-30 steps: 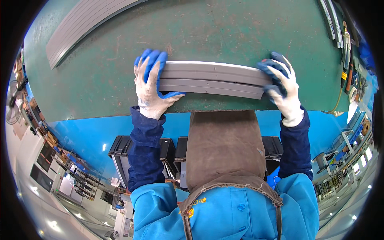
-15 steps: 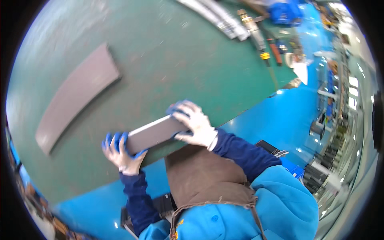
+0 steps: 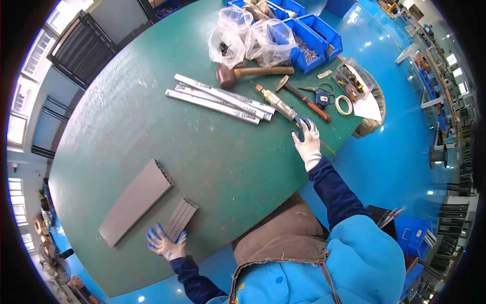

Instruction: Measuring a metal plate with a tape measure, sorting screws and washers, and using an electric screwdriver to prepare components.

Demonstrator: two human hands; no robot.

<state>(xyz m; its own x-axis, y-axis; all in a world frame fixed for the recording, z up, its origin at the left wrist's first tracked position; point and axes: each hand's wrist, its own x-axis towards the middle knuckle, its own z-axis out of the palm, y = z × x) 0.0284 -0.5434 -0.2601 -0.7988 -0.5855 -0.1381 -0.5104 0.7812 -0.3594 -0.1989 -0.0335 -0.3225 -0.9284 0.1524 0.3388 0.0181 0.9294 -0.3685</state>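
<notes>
Left hand (image 3: 164, 243) resting flat, fingers spread and gripping nothing, on near end of short grey ribbed strip (image 3: 181, 218) on green bench (image 3: 212, 162); long axis running up-right, away from body. Right hand (image 3: 307, 139) well apart, fingers curled at handle end of brass-tipped tool (image 3: 277, 101); grip unclear.

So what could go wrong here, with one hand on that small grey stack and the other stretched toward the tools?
The person's arms are spread wide: the left hand rests on the small grey stack near the table edge, so a nudge might slide it off. The right hand reaches at the screwdriver-like tool among crowded tools; it might snag the hammer or pliers beside it.
</notes>
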